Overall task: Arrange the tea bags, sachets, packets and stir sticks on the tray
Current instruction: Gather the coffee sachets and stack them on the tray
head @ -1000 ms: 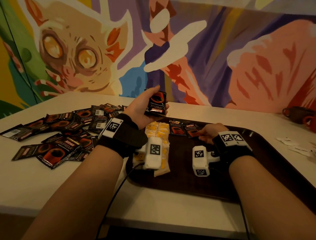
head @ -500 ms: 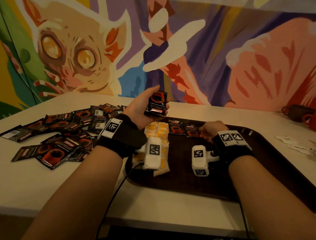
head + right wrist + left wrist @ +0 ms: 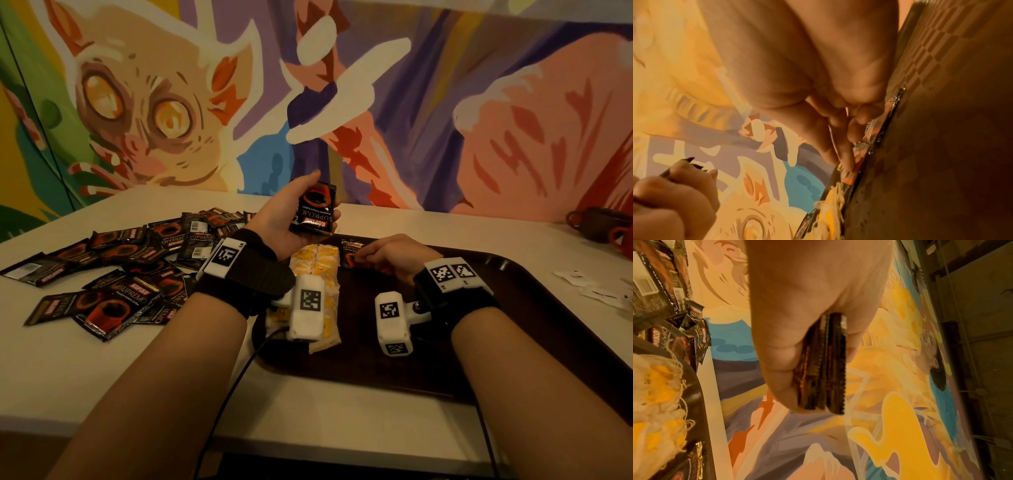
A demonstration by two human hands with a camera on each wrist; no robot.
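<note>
A stack of packets (image 3: 314,209) is being held above the tray (image 3: 534,308) in the left hand (image 3: 284,219). The right hand (image 3: 394,257), now shifted left, is pressing a packet (image 3: 351,255) flat beside the tea bags (image 3: 317,262).

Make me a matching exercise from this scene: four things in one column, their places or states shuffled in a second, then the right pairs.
Things:
1. stack of coffee sachets
2. tea bags
3. loose coffee sachets
4. single coffee sachet

Places:
A. scattered on the white table, left of the tray
B. under the right hand fingers, on the tray
C. gripped in the raised left hand
D. in rows at the tray's left end

Pairs: 1-C, 2-D, 3-A, 4-B
</note>
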